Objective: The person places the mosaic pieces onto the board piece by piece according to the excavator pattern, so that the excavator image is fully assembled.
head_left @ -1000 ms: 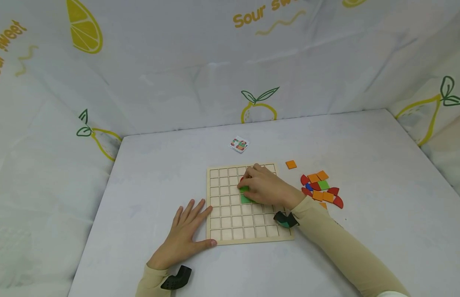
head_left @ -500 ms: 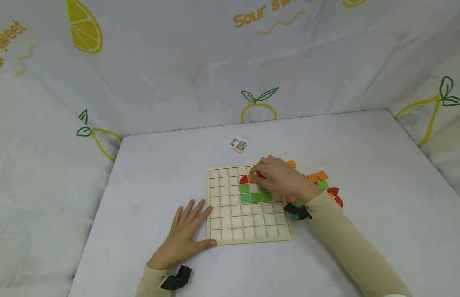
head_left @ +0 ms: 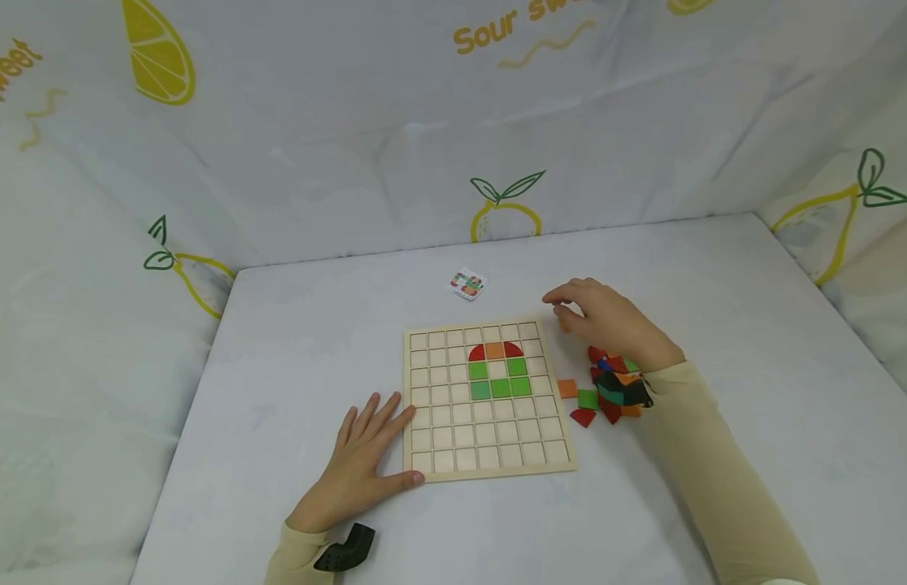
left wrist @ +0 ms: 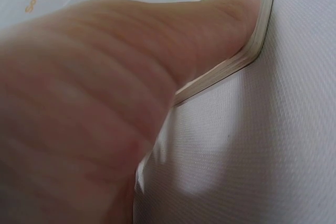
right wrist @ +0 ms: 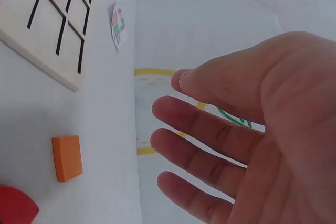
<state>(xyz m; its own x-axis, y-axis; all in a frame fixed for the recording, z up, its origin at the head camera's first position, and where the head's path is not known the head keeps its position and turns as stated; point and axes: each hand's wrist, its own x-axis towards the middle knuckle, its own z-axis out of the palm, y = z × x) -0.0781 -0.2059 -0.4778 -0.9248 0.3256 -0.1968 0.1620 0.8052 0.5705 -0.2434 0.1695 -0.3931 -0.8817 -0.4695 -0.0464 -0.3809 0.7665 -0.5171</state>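
My left hand (head_left: pixel 362 463) lies with spread fingers at the left edge of a wooden grid board (head_left: pixel 461 439), its thumb touching the board's front left corner. On the board's upper half is a ring of tiles: a red quarter-round tile (head_left: pixel 477 353), an orange square tile (head_left: pixel 493 350), another red quarter-round tile (head_left: pixel 512 349) and several green square tiles (head_left: pixel 519 386). Beyond the board's right side hovers my right hand (head_left: pixel 614 321), fingers loosely bent and holding nothing. Close below it sits a loose orange square tile (right wrist: pixel 67 158), partly hidden in the head view.
Right of the board is a loose heap of tiles, partly covered by the right wrist device (head_left: pixel 623 390). Beside it lie an orange tile (head_left: pixel 566 388), a green tile (head_left: pixel 588 399) and a red tile (head_left: pixel 583 418). A small pattern card (head_left: pixel 466 284) rests behind the board.
My right hand has moved off the board to the right and away from me, uncovering the tiles under it. My left hand has stayed in place.
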